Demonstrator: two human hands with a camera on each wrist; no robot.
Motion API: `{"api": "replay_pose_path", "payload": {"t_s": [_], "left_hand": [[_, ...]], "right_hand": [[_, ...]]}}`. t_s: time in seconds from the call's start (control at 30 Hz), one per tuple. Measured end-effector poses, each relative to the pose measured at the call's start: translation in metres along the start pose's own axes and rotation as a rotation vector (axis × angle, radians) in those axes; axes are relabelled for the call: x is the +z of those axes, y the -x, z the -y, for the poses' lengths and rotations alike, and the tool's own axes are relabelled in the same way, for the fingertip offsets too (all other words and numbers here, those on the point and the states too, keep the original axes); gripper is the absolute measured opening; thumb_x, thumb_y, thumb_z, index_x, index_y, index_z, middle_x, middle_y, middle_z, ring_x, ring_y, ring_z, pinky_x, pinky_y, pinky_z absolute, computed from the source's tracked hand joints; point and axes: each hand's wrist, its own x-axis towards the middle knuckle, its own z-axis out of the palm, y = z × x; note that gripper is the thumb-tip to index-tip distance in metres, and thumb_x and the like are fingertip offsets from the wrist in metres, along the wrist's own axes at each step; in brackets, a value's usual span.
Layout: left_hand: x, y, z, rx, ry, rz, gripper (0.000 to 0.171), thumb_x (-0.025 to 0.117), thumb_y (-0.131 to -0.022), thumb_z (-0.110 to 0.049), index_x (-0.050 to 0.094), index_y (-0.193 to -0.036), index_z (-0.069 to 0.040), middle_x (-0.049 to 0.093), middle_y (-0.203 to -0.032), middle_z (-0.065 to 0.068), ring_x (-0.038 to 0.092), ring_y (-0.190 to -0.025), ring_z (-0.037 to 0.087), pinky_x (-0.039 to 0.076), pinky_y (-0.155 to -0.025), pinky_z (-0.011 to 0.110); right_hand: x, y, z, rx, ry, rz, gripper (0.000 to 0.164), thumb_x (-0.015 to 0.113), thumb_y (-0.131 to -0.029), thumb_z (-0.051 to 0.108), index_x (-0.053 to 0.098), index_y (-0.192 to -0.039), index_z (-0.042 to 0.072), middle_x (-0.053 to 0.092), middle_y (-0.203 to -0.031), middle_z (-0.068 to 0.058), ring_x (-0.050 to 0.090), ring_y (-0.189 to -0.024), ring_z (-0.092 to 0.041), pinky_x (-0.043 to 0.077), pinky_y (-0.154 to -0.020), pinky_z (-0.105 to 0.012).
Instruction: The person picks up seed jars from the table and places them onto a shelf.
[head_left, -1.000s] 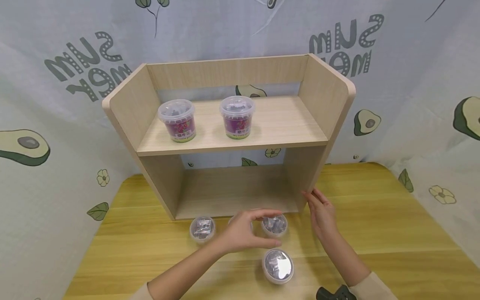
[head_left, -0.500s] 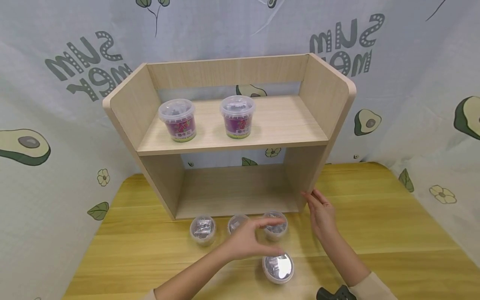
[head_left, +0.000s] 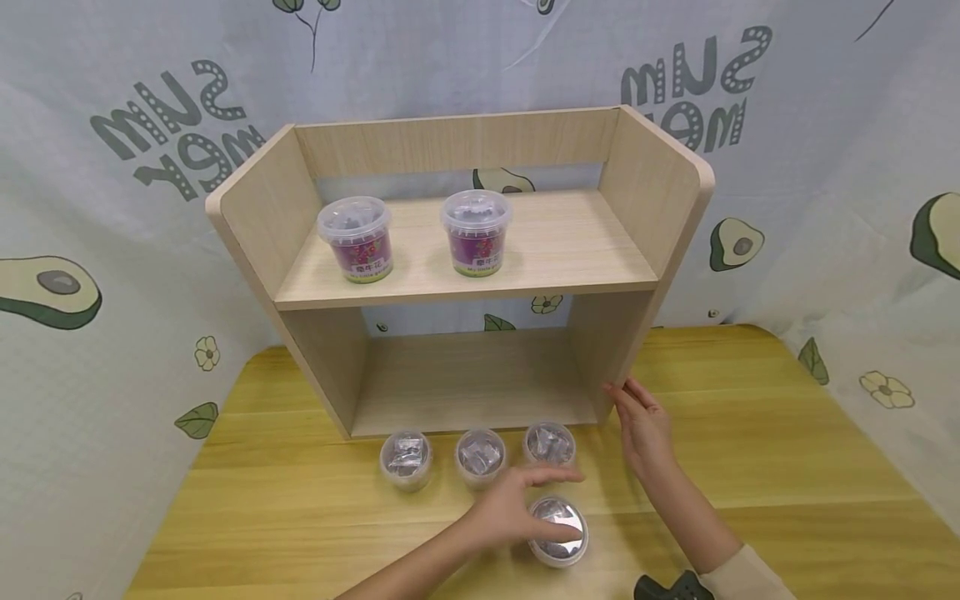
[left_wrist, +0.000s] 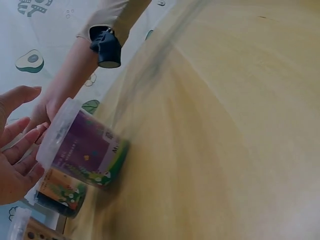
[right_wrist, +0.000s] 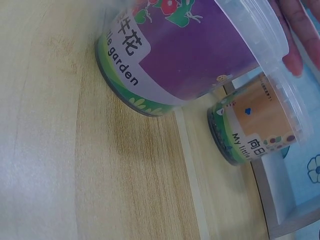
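My left hand reaches over the nearest clear-lidded plastic tub, thumb and fingers spread apart. In the left wrist view, this purple-labelled tub stands beside the spread left fingers, which hold nothing. The right wrist view shows its purple label with white writing close up. At the shelf unit's lower right corner, my right hand touches the side panel with extended fingers. Three more lidded tubs line the unit's front: a left tub, a middle tub and an orange-labelled right tub, partly behind the left fingers.
The pale wooden two-tier shelf unit stands on a yellowish wood table. Two purple-labelled tubs, a left one and a right one, sit on its upper board. Printed cloth hangs behind.
My left hand has moved toward me and slightly right, from above the front row to the nearest tub. The middle tub has come into full view. My right hand stays put.
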Motion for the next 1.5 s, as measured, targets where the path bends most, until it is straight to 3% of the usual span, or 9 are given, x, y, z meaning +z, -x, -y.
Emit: {"api": "replay_pose_path", "payload": {"t_s": [0.17,0.53,0.73,1.0,1.5], "left_hand": [[0.008,0.002,0.006,0.001,-0.013,-0.025,0.051,0.080,-0.071,-0.028,0.062,-0.119,-0.025,0.060,-0.119,-0.015,0.051,-0.113,0.006,0.040,-0.095,0.028],[0.018,0.006,0.018,0.214,-0.240,-0.040,0.061,0.083,-0.067,-0.029,0.059,-0.122,-0.020,0.060,-0.122,-0.009,0.051,-0.115,0.005,0.040,-0.097,0.022],[0.015,0.008,0.018,0.306,-0.307,-0.034,0.065,0.083,-0.066,-0.028,0.057,-0.124,-0.016,0.058,-0.125,-0.002,0.050,-0.117,0.007,0.039,-0.099,0.022],[0.013,0.013,0.018,0.307,-0.367,0.004,0.068,0.082,-0.067,-0.032,0.054,-0.128,-0.019,0.053,-0.131,-0.002,0.047,-0.121,0.010,0.039,-0.099,0.025],[0.013,0.015,0.019,0.326,-0.303,-0.015,0.063,0.083,-0.067,-0.028,0.057,-0.124,-0.014,0.056,-0.128,0.001,0.049,-0.120,0.009,0.037,-0.100,0.022]], "right_hand": [[0.000,0.000,0.000,0.024,-0.001,-0.023,0.025,0.061,-0.084,-0.005,0.069,-0.083,0.019,0.066,-0.095,0.008,0.059,-0.097,-0.003,0.036,-0.101,-0.020],[0.000,0.000,0.001,0.041,-0.007,-0.034,0.024,0.061,-0.084,-0.005,0.068,-0.085,0.018,0.063,-0.099,0.007,0.058,-0.099,-0.004,0.036,-0.101,-0.019],[0.000,-0.001,-0.001,0.019,-0.017,-0.028,0.027,0.060,-0.084,-0.007,0.070,-0.082,0.018,0.065,-0.095,0.007,0.059,-0.096,-0.003,0.039,-0.098,-0.018],[-0.001,-0.001,-0.002,-0.019,-0.053,0.012,0.029,0.058,-0.084,-0.009,0.071,-0.083,0.016,0.066,-0.094,0.005,0.060,-0.094,-0.004,0.045,-0.089,-0.015],[0.000,0.000,0.000,-0.006,-0.028,0.003,0.028,0.059,-0.084,-0.007,0.071,-0.082,0.018,0.065,-0.094,0.005,0.060,-0.094,-0.004,0.042,-0.094,-0.015]]}}
